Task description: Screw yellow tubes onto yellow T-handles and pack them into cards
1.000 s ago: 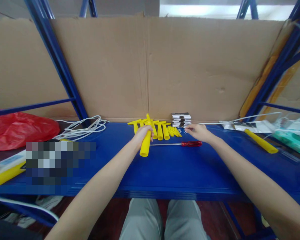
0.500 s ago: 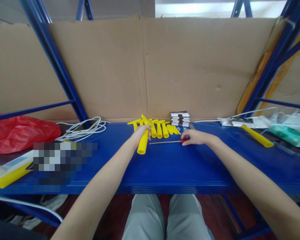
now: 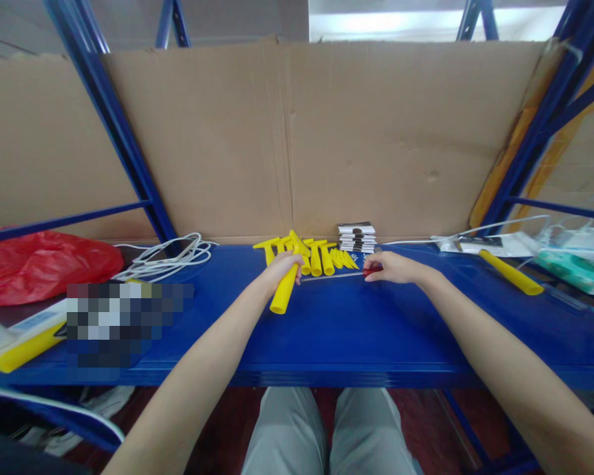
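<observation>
Cardboard [image 3: 376,132] walls off the back of this blue table [image 3: 376,336], with a tangle of white cable [image 3: 178,262] and a red bag [image 3: 54,267] over on the left. Left hand [image 3: 281,266] is wrapped round a yellow tube [image 3: 284,297] near the middle, open end tipped toward the body. Right hand [image 3: 396,267] has its fingers closed on the red grip [image 3: 373,270] of a screwdriver [image 3: 336,276], and the shaft points left, tip end just by the other hand. Can't tell from this angle if the shaft is clear of the table or resting on it.

Just behind the hands there's a row of tubes [image 3: 316,260], then flat yellow pieces [image 3: 344,259] fanned out, and a white stack [image 3: 356,236] at the back.

My two cents: settle that grip deeper into the palm for proper control, and lift before swinging it, since the flat pieces look easy to knock. Mind the tip too, so a firm hold on the tube, fingers well away from the point, seems smart.
</observation>
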{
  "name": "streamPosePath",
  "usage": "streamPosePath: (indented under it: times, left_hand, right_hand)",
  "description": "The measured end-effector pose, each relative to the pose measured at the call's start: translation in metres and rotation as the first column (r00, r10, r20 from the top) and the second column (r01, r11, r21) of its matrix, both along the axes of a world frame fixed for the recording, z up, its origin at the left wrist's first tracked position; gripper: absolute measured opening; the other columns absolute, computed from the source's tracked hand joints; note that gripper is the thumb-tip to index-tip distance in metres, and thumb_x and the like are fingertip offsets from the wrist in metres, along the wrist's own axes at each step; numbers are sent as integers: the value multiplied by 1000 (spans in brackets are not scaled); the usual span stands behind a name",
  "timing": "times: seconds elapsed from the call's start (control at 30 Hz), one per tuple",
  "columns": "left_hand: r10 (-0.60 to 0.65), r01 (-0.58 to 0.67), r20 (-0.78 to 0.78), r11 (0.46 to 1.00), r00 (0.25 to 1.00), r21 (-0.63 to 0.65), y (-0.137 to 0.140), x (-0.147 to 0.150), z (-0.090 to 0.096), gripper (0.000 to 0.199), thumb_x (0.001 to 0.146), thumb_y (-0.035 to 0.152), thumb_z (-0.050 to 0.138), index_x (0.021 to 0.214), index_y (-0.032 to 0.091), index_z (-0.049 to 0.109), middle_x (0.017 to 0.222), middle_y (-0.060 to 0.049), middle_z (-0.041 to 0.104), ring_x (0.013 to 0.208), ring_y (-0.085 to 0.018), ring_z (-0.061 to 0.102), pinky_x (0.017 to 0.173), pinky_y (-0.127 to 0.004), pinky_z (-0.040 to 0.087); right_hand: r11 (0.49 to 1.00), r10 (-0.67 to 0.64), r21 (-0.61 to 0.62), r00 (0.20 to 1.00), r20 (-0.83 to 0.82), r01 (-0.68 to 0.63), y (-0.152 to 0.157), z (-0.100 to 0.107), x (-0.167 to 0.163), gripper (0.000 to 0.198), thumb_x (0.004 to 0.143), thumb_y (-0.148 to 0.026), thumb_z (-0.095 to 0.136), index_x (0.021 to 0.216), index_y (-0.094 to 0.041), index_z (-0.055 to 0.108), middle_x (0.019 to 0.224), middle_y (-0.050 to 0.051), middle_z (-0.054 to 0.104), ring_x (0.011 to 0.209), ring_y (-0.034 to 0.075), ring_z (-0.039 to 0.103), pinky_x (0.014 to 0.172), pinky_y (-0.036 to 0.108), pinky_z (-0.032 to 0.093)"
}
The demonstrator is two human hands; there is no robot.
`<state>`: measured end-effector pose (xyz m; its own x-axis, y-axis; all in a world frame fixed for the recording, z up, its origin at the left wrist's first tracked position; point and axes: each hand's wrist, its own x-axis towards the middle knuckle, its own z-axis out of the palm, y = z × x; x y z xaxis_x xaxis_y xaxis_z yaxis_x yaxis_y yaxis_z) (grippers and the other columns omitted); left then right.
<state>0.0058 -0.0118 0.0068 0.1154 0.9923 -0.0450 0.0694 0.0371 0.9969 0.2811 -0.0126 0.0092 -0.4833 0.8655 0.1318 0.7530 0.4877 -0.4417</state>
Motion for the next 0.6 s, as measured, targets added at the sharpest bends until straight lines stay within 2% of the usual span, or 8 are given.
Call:
streamPosePath:
  times: [0.23, 0.6]
  left_hand:
    - [-34, 35, -24, 999, 999, 21, 3, 0, -3, 11, 61, 9, 46, 62, 19, 43, 35, 2, 45, 30, -12, 42, 35, -23, 38]
    - [-90, 92, -46, 995, 995, 50, 2, 0, -5, 10, 58, 11, 48, 64, 19, 45, 36, 3, 46, 31, -12, 43, 36, -23, 39]
  right_hand:
    - [992, -105, 45, 975, -197, 116, 5, 0, 13, 14, 63, -32, 67, 69, -21, 61, 75, 2, 69, 72, 20, 62, 70, 32, 48]
    - [980, -171, 63, 960, -222, 189, 9, -3, 17, 10, 62, -27, 66, 67, -21, 59, 74, 3, 69, 70, 20, 63, 70, 33, 49]
